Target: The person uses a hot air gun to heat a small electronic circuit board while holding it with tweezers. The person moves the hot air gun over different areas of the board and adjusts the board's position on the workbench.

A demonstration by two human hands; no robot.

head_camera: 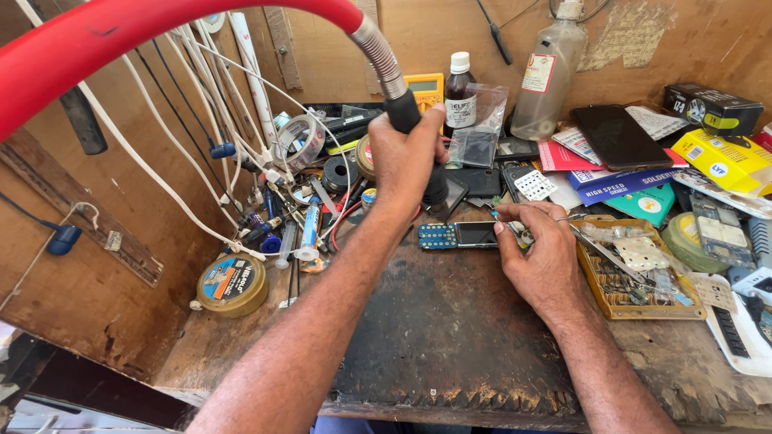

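Observation:
My left hand (406, 157) is wrapped around the black handle of a hot-air tool (402, 108), whose metal coil and red hose arc up to the left. The tool's nozzle points down beside a small phone board (458, 235) with a blue keypad section and a dark screen, lying on the worn dark mat (450, 321). My right hand (539, 249) rests at the board's right end, fingers pinched on thin metal tweezers (508, 223).
A yellow parts tray (623, 297) sits right of my right hand. A round tin (233, 283), syringe (310, 233), tape rolls, white cables, bottles (551, 72), a multimeter (425, 88), a dark phone (619, 137) and boxes crowd the bench's back and sides.

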